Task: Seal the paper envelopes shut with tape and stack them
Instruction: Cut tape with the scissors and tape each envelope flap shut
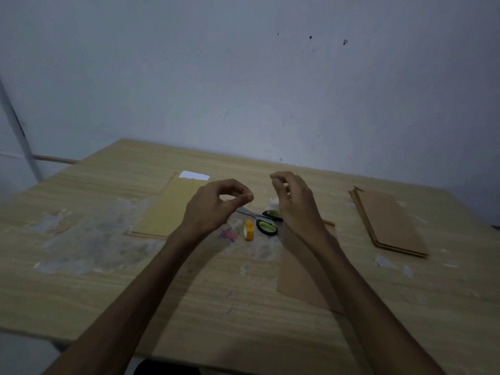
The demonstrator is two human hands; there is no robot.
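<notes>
The light is dim and the wide lens softens detail, so small things are hard to read; whether a strip of clear tape is stretched between the two raised hands cannot be told. The left hand (213, 204) hovers above the wooden table (89, 293) with thumb and forefinger curled together in a ring, tips touching; whether anything is caught between them cannot be made out. The right hand (295, 201) is raised beside it, close but apart, fingers loosely bent with the tips drawn near one another; what it holds, if anything, is too small to see. The right forearm hides much of a brown paper envelope (300, 277) lying flat on the table under it, so its top edge and flap cannot be judged. Between and below the hands lie a small yellow roll of tape (248, 230) standing on edge and, just beside it, scissors (266, 226) with black and green handles, the far handle partly covered by the right hand and the blades mostly lost in shadow. To the left lies a yellowish envelope (165, 209), its right side hidden by the left hand; a white sheet (194, 175) sticks out of its far end. Well apart on the right sits a stack of brown envelopes (389, 223), edges roughly aligned, their number unclear. Pale patches of residue mark the tabletop.
</notes>
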